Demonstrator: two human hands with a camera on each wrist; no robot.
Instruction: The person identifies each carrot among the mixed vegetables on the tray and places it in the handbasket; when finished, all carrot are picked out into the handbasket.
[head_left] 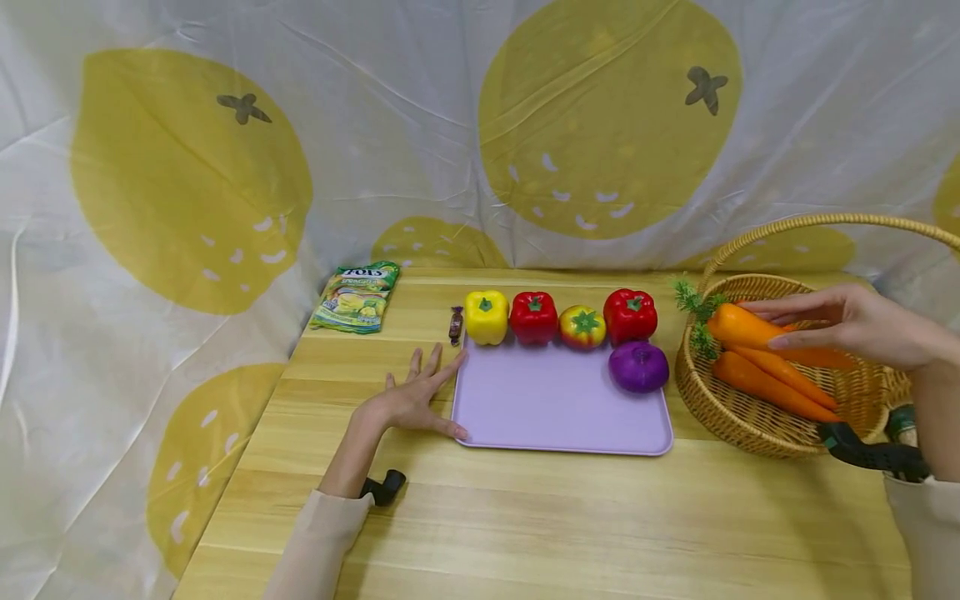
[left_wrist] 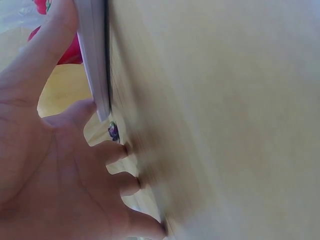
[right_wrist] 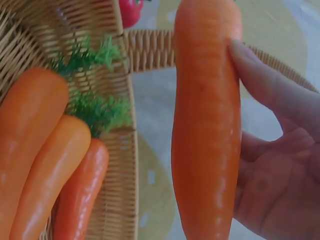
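Observation:
My right hand (head_left: 862,325) pinches an orange carrot (right_wrist: 207,110) with a green top, thumb on one side and fingers on the other. It holds this carrot over a wicker basket (head_left: 693,404), where several more carrots (right_wrist: 35,165) lie. At the left end of a lilac tray (head_left: 540,408), my left hand (head_left: 408,404) spreads its fingers, with thumb and index at the tray's edge and the other fingertips down by the wooden table. Along the tray's back stand a yellow bell pepper (head_left: 486,318), two red bell peppers (head_left: 533,318) and a red-yellow fruit (head_left: 582,327). A purple onion (head_left: 638,367) sits at its right.
Left of the yellow pepper lies a small wrapped candy (head_left: 456,325). A green candy bag (head_left: 358,298) is at the table's back left. The basket's tall handle (head_left: 825,220) arches up at the right. A lemon-print cloth (head_left: 420,125) hangs behind the table.

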